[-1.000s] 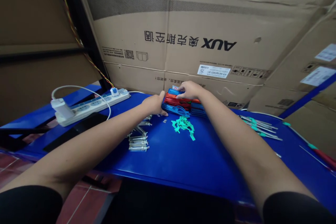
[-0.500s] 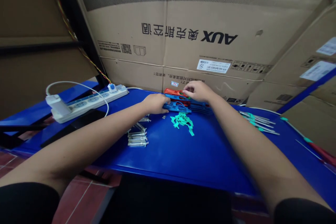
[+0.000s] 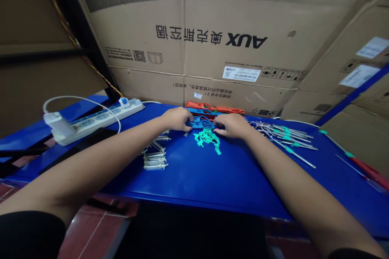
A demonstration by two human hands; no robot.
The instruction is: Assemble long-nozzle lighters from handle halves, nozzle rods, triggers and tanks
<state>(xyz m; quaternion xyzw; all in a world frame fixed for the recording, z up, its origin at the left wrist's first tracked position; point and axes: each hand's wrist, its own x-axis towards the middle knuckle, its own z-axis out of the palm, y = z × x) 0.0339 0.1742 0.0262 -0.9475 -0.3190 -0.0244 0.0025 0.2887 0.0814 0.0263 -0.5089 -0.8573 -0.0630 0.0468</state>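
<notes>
Both ends of the front blue case [image 3: 203, 122] have curled fingers against them, the left hand [image 3: 178, 119] at its left end, the right hand [image 3: 232, 125] at its right; whether either is clenched on it or merely resting there, I cannot tell; the case sits towards the back of the blue surface [image 3: 194, 186]. Just behind it, another blue case [image 3: 199, 111] and red cases [image 3: 230, 110] are stacked close together; just in front lies a loose heap of green strips [image 3: 208, 139]. Clear tubes [image 3: 154, 162] lie near the left forearm, some in a neat row; beyond the right hand, metal rods [image 3: 299, 141] with green pieces on them fan out beside thin wires [image 3: 263, 126]. Further left, a white power strip [image 3: 99, 120] carries a white adapter [image 3: 59, 123]; a large carton [image 3: 188, 60], its print upside down, stands behind everything.
</notes>
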